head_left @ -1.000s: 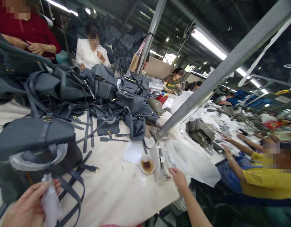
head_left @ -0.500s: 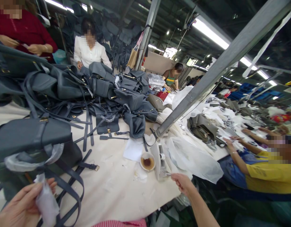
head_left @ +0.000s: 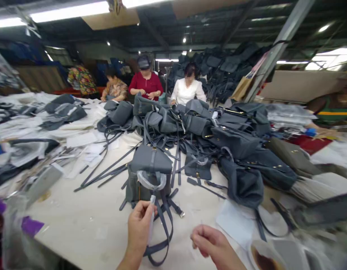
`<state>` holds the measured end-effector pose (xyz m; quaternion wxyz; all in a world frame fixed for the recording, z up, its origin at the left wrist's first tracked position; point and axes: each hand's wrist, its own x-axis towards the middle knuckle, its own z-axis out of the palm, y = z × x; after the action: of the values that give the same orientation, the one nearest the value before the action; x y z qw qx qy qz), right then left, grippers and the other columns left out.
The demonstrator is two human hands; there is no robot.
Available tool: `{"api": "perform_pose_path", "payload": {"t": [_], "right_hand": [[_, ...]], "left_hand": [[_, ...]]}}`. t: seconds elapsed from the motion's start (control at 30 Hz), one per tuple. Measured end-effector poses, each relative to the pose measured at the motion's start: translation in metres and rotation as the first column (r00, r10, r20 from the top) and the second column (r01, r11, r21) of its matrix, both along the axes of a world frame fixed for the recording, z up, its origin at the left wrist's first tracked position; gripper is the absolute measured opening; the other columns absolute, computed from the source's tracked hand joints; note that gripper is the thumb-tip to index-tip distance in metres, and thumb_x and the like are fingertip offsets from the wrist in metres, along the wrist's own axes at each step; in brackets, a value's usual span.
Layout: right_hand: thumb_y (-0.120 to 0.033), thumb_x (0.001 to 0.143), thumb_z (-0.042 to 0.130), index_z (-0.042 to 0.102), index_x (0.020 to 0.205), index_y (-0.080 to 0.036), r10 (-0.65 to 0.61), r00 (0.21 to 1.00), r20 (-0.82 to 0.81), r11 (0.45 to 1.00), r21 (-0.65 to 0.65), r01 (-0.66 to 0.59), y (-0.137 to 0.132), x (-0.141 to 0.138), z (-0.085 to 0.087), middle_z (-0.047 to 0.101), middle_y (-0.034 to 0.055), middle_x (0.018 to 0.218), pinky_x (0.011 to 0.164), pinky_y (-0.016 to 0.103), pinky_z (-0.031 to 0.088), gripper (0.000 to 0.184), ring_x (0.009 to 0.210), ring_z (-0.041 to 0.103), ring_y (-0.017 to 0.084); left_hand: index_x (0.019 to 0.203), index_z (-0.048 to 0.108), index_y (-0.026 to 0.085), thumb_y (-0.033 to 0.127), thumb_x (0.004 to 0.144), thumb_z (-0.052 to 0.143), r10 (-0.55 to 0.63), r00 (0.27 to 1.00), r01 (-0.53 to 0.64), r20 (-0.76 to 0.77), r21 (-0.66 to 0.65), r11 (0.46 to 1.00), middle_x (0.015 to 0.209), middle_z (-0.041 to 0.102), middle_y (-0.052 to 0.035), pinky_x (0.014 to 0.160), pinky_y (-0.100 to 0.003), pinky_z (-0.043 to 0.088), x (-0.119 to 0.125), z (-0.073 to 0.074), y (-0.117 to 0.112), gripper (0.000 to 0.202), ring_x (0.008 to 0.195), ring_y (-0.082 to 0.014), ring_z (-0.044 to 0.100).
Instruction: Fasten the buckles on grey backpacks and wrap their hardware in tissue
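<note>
- Left hand, lower centre of the frame: fingers clenched on a white strip that runs up toward the grey bag.
- Right hand, lower right of centre: fingers curled inward with thumb against forefinger. Whether they pinch anything cannot be told.
- The grey bag stands upright on the table, mid-frame and just above the left hand. Its flap is shut.
- Done, by appearance: a clear wrapping already loops around the handle at the front of the bag.
- Left, by appearance: the strip's free end is not yet fastened. The dark strap hangs bare, looping below the left hand.
- The pile of bags, centre to right, shows no such wrapping where it can be seen.
- Co-workers sit at the far edge, upper centre.
</note>
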<state>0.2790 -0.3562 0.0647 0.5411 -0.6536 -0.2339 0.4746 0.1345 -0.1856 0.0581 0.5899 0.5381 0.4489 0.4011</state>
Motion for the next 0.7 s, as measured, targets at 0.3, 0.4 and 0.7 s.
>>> {"api": "perform_pose_path", "payload": {"t": [0.3,0.4,0.7], "right_hand": [[-0.023,0.065,0.06,0.063,0.049,-0.018,0.187,0.977,0.097,0.982,-0.005,-0.188,0.131,-0.035,0.054,0.057,-0.0034,0.05,0.057,0.025,0.035,0.017,0.052,0.045,0.011],[-0.021,0.064,0.059,0.061,0.045,-0.018,0.188,0.973,0.13,0.982,-0.032,-0.185,0.134,-0.034,0.042,0.057,-0.0033,0.048,0.058,0.025,0.035,0.019,0.053,0.048,0.012],[-0.024,0.063,0.059,0.061,0.046,-0.018,0.206,0.968,0.143,0.978,-0.056,-0.2,0.14,-0.034,0.032,0.057,-0.0035,0.047,0.057,0.025,0.034,0.019,0.052,0.046,0.011]], "left_hand": [[0.069,0.07,0.025,0.031,0.082,0.064,-0.023,0.981,0.081,-0.194,0.295,0.952,0.07,0.066,-0.0045,0.069,-0.028,0.041,-0.02,-0.007,-0.007,0.015,0.069,-0.0212,0.059],[0.071,0.072,0.027,0.03,0.082,0.065,-0.029,0.971,0.114,-0.239,0.348,0.931,0.069,0.066,-0.0061,0.07,-0.029,0.04,-0.024,-0.014,-0.008,0.013,0.069,-0.0222,0.059],[0.105,0.075,0.027,0.028,0.086,0.061,-0.073,0.976,0.155,-0.203,0.422,0.893,0.088,0.074,-0.0113,0.081,-0.032,0.047,-0.032,-0.018,-0.005,0.024,0.084,-0.0254,0.065]]}}
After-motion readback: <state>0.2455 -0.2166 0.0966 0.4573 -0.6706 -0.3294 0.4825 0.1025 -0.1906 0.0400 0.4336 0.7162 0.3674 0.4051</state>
